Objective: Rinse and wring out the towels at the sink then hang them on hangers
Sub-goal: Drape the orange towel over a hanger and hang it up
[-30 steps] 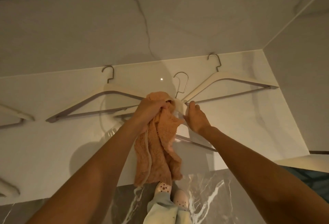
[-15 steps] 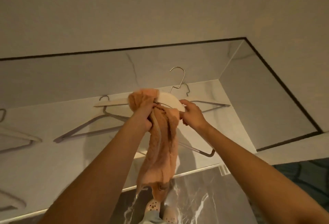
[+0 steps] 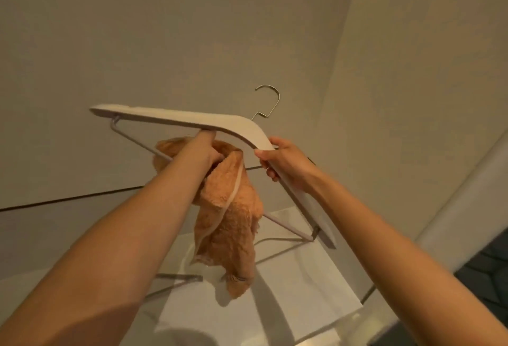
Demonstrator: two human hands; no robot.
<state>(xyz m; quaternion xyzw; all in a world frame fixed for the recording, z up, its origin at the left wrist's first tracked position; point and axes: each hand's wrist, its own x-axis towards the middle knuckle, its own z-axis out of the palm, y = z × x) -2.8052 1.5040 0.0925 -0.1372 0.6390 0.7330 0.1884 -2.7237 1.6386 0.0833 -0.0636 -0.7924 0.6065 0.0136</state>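
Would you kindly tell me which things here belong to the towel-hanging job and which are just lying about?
In use: orange towel, white hanger, left hand gripping the towel, right hand holding the hanger.
Lying about: spare hanger on the white ledge.

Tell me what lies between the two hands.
Head view: the curved middle of the hanger and the bunched top of the orange towel lie between left hand and right hand.

I see a fluffy, rough-napped cloth towel, a hanger with a smooth matt pale body, and its hook of thin shiny metal.
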